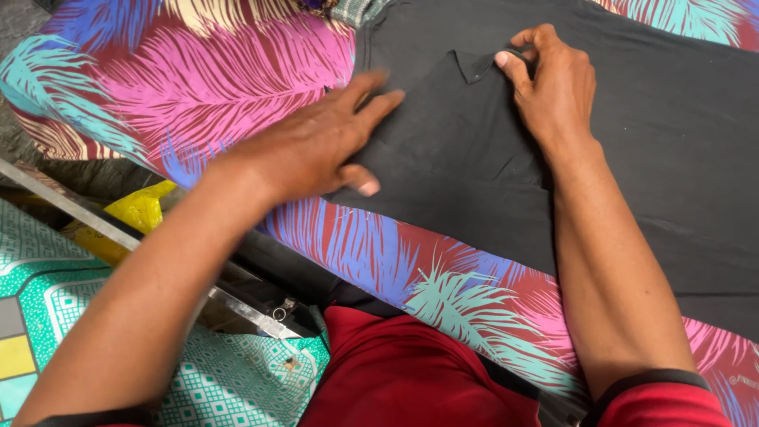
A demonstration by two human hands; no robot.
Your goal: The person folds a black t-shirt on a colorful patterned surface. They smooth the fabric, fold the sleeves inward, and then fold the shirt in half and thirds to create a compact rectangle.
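Observation:
A dark grey garment (648,142) lies spread over a padded board covered in a bright leaf-print cloth (205,79). My left hand (316,146) rests flat on the garment's left edge, fingers spread and pointing right. My right hand (553,87) sits higher up, its thumb and fingers pinching a small folded flap of the same dark fabric (478,65). Both forearms reach in from the bottom of the view.
A metal bar (118,237) runs along the board's near left side, with a yellow bag (138,212) beneath it. A teal patterned mat (237,379) covers the floor at lower left. My red clothing (411,372) shows at the bottom.

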